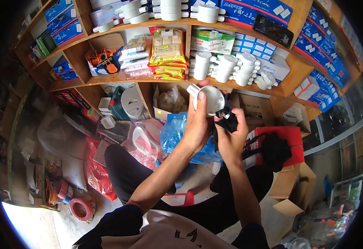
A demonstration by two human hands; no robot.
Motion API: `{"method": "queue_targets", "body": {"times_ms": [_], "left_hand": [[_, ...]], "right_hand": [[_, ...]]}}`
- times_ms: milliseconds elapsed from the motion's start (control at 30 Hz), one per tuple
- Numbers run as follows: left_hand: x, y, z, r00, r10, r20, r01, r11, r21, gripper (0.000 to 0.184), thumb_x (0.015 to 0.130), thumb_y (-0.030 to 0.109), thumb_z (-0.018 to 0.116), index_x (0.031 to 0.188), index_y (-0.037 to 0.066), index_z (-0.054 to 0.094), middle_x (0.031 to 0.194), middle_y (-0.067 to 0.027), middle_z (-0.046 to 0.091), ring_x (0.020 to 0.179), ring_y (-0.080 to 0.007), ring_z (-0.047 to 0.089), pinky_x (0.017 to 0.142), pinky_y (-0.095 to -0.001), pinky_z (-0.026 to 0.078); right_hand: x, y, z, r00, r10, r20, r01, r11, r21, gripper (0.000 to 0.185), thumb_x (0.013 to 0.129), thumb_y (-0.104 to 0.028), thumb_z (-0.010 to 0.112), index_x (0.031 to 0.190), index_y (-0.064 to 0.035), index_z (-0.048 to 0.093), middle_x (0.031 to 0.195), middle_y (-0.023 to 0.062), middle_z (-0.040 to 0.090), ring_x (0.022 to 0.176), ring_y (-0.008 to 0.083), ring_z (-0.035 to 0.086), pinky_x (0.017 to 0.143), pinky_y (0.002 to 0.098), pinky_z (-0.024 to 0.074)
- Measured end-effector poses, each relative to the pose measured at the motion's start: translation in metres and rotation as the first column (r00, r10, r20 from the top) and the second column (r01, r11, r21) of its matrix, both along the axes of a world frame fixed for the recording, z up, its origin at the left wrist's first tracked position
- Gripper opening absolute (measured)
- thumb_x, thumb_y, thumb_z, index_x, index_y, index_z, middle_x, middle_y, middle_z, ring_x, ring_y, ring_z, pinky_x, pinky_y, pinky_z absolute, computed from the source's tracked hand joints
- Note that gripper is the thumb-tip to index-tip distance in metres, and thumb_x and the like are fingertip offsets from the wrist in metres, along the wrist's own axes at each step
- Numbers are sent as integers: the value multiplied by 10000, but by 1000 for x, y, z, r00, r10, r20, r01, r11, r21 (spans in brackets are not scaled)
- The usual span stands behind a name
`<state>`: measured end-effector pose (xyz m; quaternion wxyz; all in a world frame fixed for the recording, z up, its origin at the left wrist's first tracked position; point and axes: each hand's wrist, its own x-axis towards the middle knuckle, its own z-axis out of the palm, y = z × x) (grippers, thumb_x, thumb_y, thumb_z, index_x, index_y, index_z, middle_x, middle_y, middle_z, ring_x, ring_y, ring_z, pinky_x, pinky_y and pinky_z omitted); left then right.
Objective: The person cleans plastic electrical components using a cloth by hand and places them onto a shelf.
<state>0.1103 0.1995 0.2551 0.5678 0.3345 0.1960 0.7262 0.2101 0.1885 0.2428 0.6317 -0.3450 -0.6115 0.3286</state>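
My left hand (196,128) is closed around a white round plastic junction box (204,101), with its open side tilted up toward me and a short pipe stub pointing to the upper left. At the box's lower right edge, my right hand (233,139) grips a bunched black cloth (228,124). The cloth meets the rim of the box, and part of it hangs between my two hands. My right fingertips are partly hidden by the cloth. Similar white junction boxes (225,68) stand stacked on the shelf just beyond my hands.
Wooden shelves (119,78) hold blue boxes (333,54), yellow packs (168,45) and a phone (273,31). Below are a blue plastic bag (173,133), a red box (295,143) with a black bundle (276,150), an open carton (291,189) and a red coil (82,208).
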Motion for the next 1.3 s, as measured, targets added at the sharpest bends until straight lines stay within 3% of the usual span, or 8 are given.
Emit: {"method": "queue_targets", "body": {"times_ms": [167, 400, 500, 633, 700, 800, 1067, 1300], "left_hand": [[-2, 8, 6, 994, 91, -63, -96, 991, -98, 533, 1092, 562, 372, 1203, 72, 549, 1052, -98, 668, 968, -181, 661, 876, -340, 536], [-19, 19, -5, 999, 37, 24, -34, 992, -120, 425, 1102, 497, 425, 1189, 93, 525, 1044, -66, 644, 955, -157, 634, 845, -334, 524], [-39, 33, -9, 980, 196, 42, -187, 968, -170, 631, 1039, 679, 381, 1166, 97, 590, 1006, -73, 659, 933, -197, 650, 861, -382, 539], [-68, 25, -12, 998, 39, -50, -50, 968, -246, 667, 997, 736, 418, 1174, 120, 601, 989, -53, 639, 930, -197, 640, 880, -393, 532], [-46, 4, -18, 986, -105, -132, 63, 955, -290, 683, 1005, 729, 403, 1199, 105, 597, 1038, -59, 652, 960, -188, 640, 869, -340, 531], [-23, -7, -41, 974, -196, -114, 153, 939, -308, 666, 1049, 675, 357, 1253, 81, 579, 1103, -68, 659, 1005, -177, 643, 894, -319, 528], [-52, 0, -47, 911, -198, -362, 57, 930, -364, 585, 1027, 567, 570, 1186, 4, 551, 1026, -70, 627, 845, -105, 617, 680, -241, 510], [-41, -11, -44, 884, -210, -418, 116, 964, -240, 584, 959, 380, 746, 1342, 13, 501, 1186, -68, 613, 1085, -138, 610, 937, -292, 501]], "right_hand": [[-4, 4, -15, 1000, -12, -21, 12, 999, -43, 280, 940, -86, 774, 1088, -27, 544, 940, 4, 662, 837, 54, 585, 719, 215, 486], [-12, 2, -7, 995, 29, -98, -35, 998, -60, 223, 937, -73, 774, 1028, -7, 581, 895, -11, 671, 789, 37, 565, 684, 200, 452], [-7, -9, -7, 968, 91, -233, -117, 988, -100, 248, 907, -38, 781, 1051, 9, 585, 956, 46, 714, 883, 65, 624, 788, 244, 514], [-1, -14, 13, 994, 51, -94, -62, 992, -113, 319, 864, -47, 811, 1127, 0, 636, 1008, 82, 690, 923, 129, 646, 820, 288, 526], [1, -6, 19, 961, -108, 253, 44, 968, 247, 320, 897, -81, 776, 1176, 9, 648, 1115, 123, 601, 1046, 223, 617, 924, 332, 489], [-1, -3, 9, 843, -180, 508, 56, 967, 249, 416, 917, -178, 758, 1282, -18, 637, 1219, 191, 548, 1108, 349, 585, 985, 430, 471], [20, 4, 7, 787, 162, 596, -278, 955, 107, 591, 875, -95, 738, 1372, -5, 431, 1327, 220, 533, 1264, 423, 529, 1049, 456, 456], [35, 9, 8, 792, 318, 522, -330, 941, -73, 717, 823, 47, 706, 1469, -54, 411, 1455, 207, 516, 1385, 400, 487, 1121, 449, 428]]}}
